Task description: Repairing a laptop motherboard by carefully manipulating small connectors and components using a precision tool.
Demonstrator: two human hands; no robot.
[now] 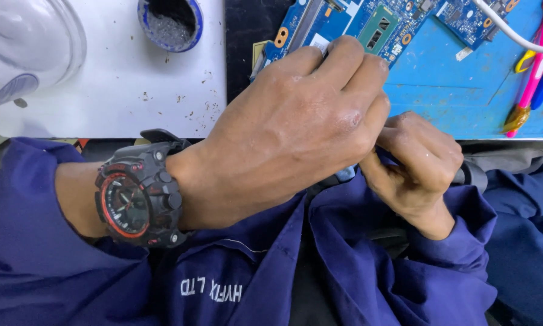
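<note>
Knuckles of the left hand (295, 127) curled shut on the blue rectangular circuit board (344, 24) at the blue mat's (453, 96) near edge, nearer than the right hand (416, 166), fist closed on something unseen

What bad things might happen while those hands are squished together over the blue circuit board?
The left hand hides whatever the right hand pinches, so it might slip unseen into the lap. Knuckles rest near the circuit board and could scrape its parts. The open pot of grey paste might get knocked.

blue circuit board (344, 24), black-red wristwatch (140, 204)
</note>
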